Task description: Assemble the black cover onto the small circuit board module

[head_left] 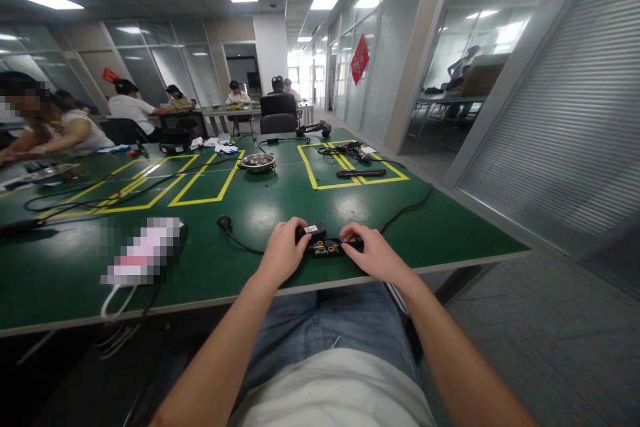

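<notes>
An opened black power adapter [326, 251] lies near the table's front edge, its circuit board and coils exposed. My left hand [283, 252] is closed on a black cover [315, 232] with a white label, holding it tilted over the adapter's left part. At the adapter's right end, my right hand [371, 252] is closed with thumb and fingers on the black casing. A cord with a black plug [225, 222] runs to the adapter's left side. On the right, a dark cable [407, 207] trails back across the table. The fingers hide part of the casing.
On the green table [280, 207], a metal bowl [257, 162] of small parts stands farther back. A black bar [361, 173] and tangled cables [345, 150] lie at yellow tape outlines. A blurred-out phone-like object [145, 250] lies left. Several people sit farther off.
</notes>
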The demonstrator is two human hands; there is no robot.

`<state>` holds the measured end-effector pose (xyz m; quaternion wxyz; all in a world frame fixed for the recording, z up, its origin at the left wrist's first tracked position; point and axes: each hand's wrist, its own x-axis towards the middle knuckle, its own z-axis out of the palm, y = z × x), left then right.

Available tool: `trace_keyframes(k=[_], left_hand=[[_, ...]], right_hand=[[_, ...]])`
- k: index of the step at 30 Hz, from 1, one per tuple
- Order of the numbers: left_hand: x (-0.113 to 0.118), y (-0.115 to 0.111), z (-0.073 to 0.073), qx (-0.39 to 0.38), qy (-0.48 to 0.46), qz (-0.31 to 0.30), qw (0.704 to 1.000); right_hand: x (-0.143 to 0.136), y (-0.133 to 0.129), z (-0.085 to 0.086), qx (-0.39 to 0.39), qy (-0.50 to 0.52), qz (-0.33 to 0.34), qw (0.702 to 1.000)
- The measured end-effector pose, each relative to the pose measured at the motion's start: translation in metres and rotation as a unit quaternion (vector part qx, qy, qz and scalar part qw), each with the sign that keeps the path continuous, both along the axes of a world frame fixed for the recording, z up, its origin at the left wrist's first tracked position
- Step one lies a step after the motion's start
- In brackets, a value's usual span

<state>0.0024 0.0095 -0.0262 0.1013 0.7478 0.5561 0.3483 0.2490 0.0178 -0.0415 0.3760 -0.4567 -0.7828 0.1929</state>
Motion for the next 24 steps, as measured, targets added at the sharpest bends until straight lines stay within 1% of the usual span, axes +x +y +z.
trace_keyframes(k=[3,7,10,12,18,24], left_hand=[[0.0,0.001,0.0,0.017,0.018,-0.009,1.0],[0.0,-0.008,0.007,0.056,0.036,-0.032,0.997],[0.001,-0.017,0.013,0.019,0.067,-0.056,0.996],[0.002,-0.02,0.016,0.0,0.08,-0.06,0.995],[0.005,-0.019,0.016,-0.009,0.077,-0.052,0.996],[0.004,-0.019,0.016,0.004,0.034,-0.066,0.997]], right_hand=[[0.0,0.0,0.001,0.007,-0.018,0.002,1.0],[0.0,-0.001,0.002,0.006,-0.018,0.01,1.0],[-0.001,-0.001,0.004,-0.001,-0.011,0.017,1.0],[-0.001,-0.002,0.004,-0.006,-0.007,0.024,1.0],[-0.002,-0.004,0.003,-0.031,-0.001,0.017,0.999],[-0.002,-0.004,0.001,-0.012,0.0,0.008,1.0]])
